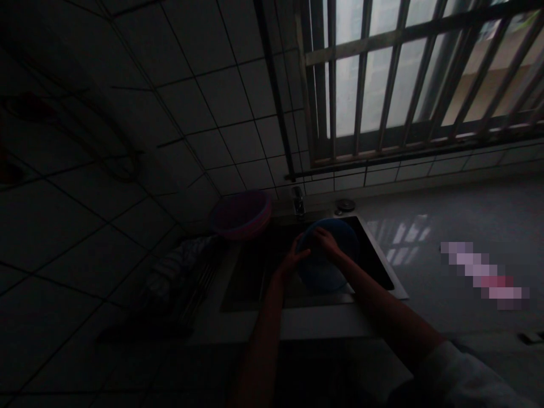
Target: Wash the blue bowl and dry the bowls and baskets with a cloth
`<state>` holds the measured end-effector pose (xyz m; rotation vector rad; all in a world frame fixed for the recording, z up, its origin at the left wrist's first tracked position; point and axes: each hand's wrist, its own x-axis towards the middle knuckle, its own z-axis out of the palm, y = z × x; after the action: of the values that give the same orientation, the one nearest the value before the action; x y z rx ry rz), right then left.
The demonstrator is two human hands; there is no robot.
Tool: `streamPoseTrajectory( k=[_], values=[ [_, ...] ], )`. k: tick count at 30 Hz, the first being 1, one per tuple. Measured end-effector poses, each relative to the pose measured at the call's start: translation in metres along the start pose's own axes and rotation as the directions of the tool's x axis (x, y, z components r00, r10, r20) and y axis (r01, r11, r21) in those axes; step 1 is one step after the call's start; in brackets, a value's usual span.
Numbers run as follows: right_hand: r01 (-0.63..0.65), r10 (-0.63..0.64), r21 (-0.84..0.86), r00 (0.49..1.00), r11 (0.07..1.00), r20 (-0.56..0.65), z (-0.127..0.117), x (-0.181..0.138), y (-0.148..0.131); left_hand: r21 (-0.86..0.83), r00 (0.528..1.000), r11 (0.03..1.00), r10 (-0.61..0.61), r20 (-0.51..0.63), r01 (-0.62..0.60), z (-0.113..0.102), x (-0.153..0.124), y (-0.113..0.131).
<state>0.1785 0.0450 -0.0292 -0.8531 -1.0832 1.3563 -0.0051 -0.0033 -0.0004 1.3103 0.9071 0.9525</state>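
Blue basin (319,273), one, in sink (400,292); left hand (291,260) at its left rim, right hand (326,242) at its mouth. Pink basin (257,228), at sink's back left corner. Tap (298,202), behind sink. Barred window (385,85), above pale counter (429,292).

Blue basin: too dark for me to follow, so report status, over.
Left hand at left rim of blue basin, right hand inside or over it; grips unclear. Basin at the sink, tap behind. Pink basin left of it, seems out of the way.
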Motion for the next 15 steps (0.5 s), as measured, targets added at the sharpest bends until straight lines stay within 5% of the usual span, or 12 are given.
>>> streamPoseTrajectory(
  k=[3,5,7,9,12,15],
  values=[
    [-0.002,0.002,0.012,1.000,1.000,-0.030,-0.003,0.000,-0.005,0.046,0.999,0.998,-0.034,-0.029,0.036,0.000,-0.002,0.000],
    [-0.084,0.093,-0.057,0.978,0.995,0.185,0.003,-0.008,-0.001,0.060,0.994,0.996,-0.061,-0.095,0.067,-0.001,-0.002,0.000],
    [-0.156,0.195,-0.130,0.901,0.979,0.387,0.012,-0.017,0.005,0.076,0.987,0.995,-0.044,-0.157,0.057,-0.002,0.000,0.000],
    [-0.164,0.201,-0.121,0.881,0.979,0.428,0.017,-0.019,0.010,0.081,0.986,0.997,-0.004,-0.167,0.018,-0.001,0.002,0.000],
    [-0.048,0.057,-0.055,0.982,0.997,0.179,0.008,-0.008,0.006,0.040,0.996,0.999,0.019,-0.085,-0.015,0.002,0.004,-0.001],
    [0.012,-0.016,-0.056,0.997,0.998,-0.075,-0.008,0.005,-0.002,0.088,0.999,0.996,-0.005,-0.034,0.008,0.003,0.003,-0.003]
  ],
)
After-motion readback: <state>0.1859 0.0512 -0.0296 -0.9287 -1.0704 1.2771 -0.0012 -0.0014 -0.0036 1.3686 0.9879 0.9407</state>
